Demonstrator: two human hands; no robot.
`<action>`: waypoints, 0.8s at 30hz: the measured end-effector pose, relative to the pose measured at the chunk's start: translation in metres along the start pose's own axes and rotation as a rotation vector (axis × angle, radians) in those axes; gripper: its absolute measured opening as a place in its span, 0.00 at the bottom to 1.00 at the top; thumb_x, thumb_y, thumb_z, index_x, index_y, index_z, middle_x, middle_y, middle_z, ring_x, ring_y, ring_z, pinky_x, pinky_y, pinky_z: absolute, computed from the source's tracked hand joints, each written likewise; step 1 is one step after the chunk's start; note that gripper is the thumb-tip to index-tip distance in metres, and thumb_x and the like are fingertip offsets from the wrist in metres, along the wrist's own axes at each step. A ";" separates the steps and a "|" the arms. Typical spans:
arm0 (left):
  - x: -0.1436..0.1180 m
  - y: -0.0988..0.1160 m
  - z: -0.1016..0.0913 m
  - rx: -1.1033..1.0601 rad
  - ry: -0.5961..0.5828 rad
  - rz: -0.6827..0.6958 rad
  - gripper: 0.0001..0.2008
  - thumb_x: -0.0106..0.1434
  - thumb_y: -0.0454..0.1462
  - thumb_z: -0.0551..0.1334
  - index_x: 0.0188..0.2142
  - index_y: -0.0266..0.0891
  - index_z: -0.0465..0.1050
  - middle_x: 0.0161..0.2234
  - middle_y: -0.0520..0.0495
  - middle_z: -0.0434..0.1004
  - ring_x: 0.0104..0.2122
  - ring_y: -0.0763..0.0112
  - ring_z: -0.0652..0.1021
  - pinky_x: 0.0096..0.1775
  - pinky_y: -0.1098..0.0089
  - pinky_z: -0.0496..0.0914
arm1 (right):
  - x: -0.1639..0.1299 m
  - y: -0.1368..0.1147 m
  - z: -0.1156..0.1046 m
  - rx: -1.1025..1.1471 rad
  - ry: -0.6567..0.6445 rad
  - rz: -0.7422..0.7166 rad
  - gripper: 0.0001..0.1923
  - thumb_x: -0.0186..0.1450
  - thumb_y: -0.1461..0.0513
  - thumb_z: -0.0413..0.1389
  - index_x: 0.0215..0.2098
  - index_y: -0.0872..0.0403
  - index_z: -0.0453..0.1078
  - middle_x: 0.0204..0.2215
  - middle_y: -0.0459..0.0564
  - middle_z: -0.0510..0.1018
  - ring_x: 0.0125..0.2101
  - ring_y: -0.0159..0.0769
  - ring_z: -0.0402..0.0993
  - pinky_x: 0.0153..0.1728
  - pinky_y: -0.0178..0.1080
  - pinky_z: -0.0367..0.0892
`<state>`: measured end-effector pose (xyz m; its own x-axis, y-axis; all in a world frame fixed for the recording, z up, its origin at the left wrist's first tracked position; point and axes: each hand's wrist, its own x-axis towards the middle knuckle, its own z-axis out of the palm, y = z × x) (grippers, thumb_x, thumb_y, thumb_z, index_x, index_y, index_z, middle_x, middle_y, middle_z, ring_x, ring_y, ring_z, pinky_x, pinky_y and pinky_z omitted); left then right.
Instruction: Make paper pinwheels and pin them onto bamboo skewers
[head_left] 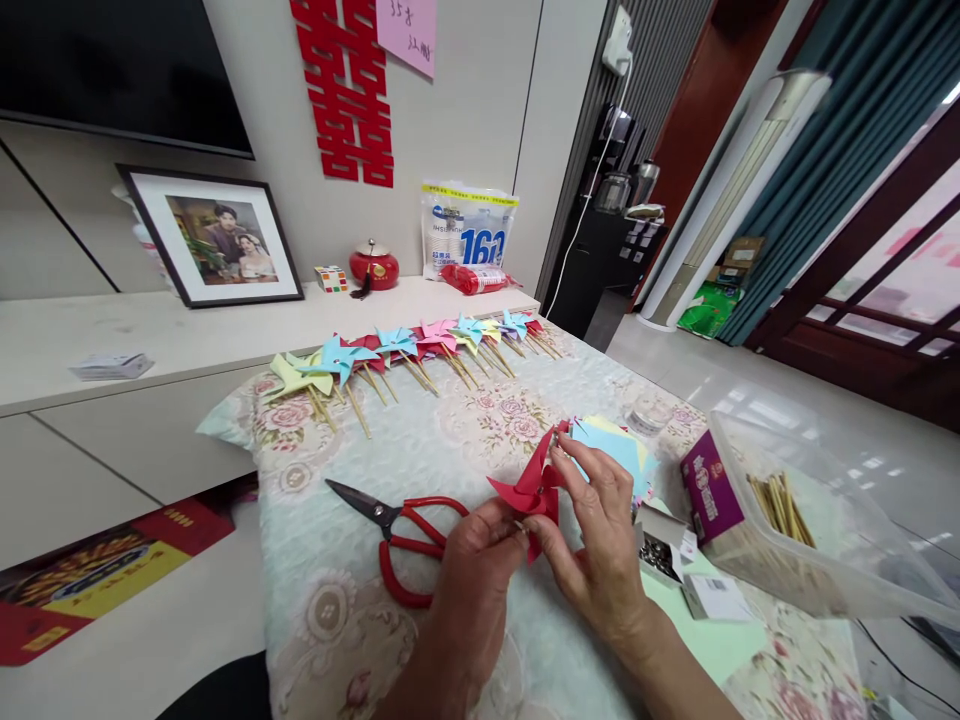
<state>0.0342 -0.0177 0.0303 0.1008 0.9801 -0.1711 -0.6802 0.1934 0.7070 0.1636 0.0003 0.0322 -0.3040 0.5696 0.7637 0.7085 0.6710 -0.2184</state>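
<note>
A red paper pinwheel (534, 488) is held above the tablecloth between my two hands. My left hand (487, 545) is closed on its lower left side, thumb and fingers pinching the paper near the centre. My right hand (596, 520) grips the same pinwheel from the right, its thumb low and its fingertips at the upper blade. A small shiny spot shows at the middle of the pinwheel. Left of my hands lie scissors (409, 530) with red handles and dark blades. To the right are a stack of coloured paper squares (611, 450) and a small box of metal pins (658, 552).
Finished pinwheels (345, 358) on sticks line the table's far edge. A clear plastic bin (814, 575) with wooden sticks (780, 508) stands at the right. A roll of tape (649, 414) and a small white box (716, 597) lie nearby. Behind is a white cabinet (180, 335).
</note>
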 end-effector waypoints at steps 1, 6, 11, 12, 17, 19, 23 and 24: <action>0.001 0.001 0.000 -0.009 0.013 0.002 0.13 0.46 0.30 0.68 0.34 0.38 0.82 0.32 0.46 0.82 0.34 0.65 0.77 0.37 0.69 0.67 | 0.000 -0.001 -0.001 0.008 0.005 -0.001 0.34 0.66 0.63 0.58 0.68 0.52 0.53 0.63 0.61 0.64 0.60 0.56 0.59 0.57 0.61 0.59; 0.007 0.014 -0.004 -0.074 0.145 0.010 0.09 0.41 0.31 0.71 0.26 0.40 0.78 0.26 0.50 0.79 0.31 0.66 0.76 0.37 0.69 0.69 | 0.001 -0.002 -0.004 0.043 0.033 0.049 0.25 0.68 0.63 0.55 0.63 0.52 0.60 0.57 0.60 0.69 0.56 0.54 0.63 0.54 0.60 0.60; 0.010 0.018 -0.011 -0.186 0.196 0.002 0.11 0.38 0.30 0.73 0.23 0.39 0.77 0.25 0.52 0.78 0.29 0.71 0.75 0.36 0.72 0.70 | -0.003 -0.001 0.002 0.098 -0.045 0.056 0.17 0.70 0.66 0.52 0.56 0.52 0.66 0.50 0.57 0.72 0.51 0.49 0.65 0.49 0.54 0.65; 0.010 0.017 -0.012 -0.208 0.212 0.001 0.12 0.37 0.29 0.73 0.23 0.38 0.77 0.25 0.52 0.77 0.28 0.73 0.75 0.36 0.73 0.70 | -0.004 -0.001 0.004 0.118 -0.070 0.056 0.17 0.70 0.66 0.52 0.57 0.52 0.66 0.50 0.57 0.72 0.51 0.49 0.65 0.49 0.54 0.65; 0.009 0.013 -0.011 -0.250 0.191 -0.005 0.12 0.37 0.28 0.73 0.24 0.38 0.77 0.27 0.51 0.79 0.29 0.74 0.75 0.37 0.75 0.70 | -0.008 -0.003 0.008 0.137 -0.143 0.050 0.21 0.71 0.64 0.51 0.62 0.52 0.62 0.53 0.58 0.72 0.53 0.50 0.65 0.50 0.55 0.66; 0.008 0.012 -0.011 -0.251 0.195 0.000 0.13 0.38 0.28 0.73 0.25 0.38 0.78 0.27 0.51 0.80 0.30 0.74 0.76 0.38 0.74 0.70 | -0.009 -0.003 0.008 0.123 -0.144 0.057 0.23 0.71 0.63 0.51 0.64 0.52 0.60 0.54 0.58 0.72 0.54 0.50 0.66 0.49 0.55 0.66; 0.009 0.011 -0.009 -0.263 0.205 0.011 0.13 0.38 0.28 0.73 0.26 0.36 0.79 0.26 0.50 0.80 0.29 0.74 0.75 0.36 0.75 0.70 | -0.013 -0.002 0.010 0.111 -0.142 0.052 0.24 0.72 0.62 0.51 0.65 0.52 0.57 0.55 0.59 0.71 0.54 0.51 0.65 0.50 0.55 0.66; 0.009 0.011 -0.009 -0.271 0.199 0.014 0.12 0.38 0.27 0.73 0.26 0.36 0.79 0.26 0.50 0.80 0.29 0.74 0.75 0.36 0.76 0.70 | -0.013 -0.002 0.011 0.112 -0.146 0.047 0.24 0.72 0.62 0.50 0.65 0.52 0.57 0.55 0.59 0.71 0.54 0.50 0.65 0.50 0.55 0.66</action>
<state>0.0209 -0.0076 0.0305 -0.0358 0.9494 -0.3120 -0.8518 0.1343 0.5064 0.1592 -0.0037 0.0162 -0.3674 0.6586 0.6567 0.6513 0.6863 -0.3239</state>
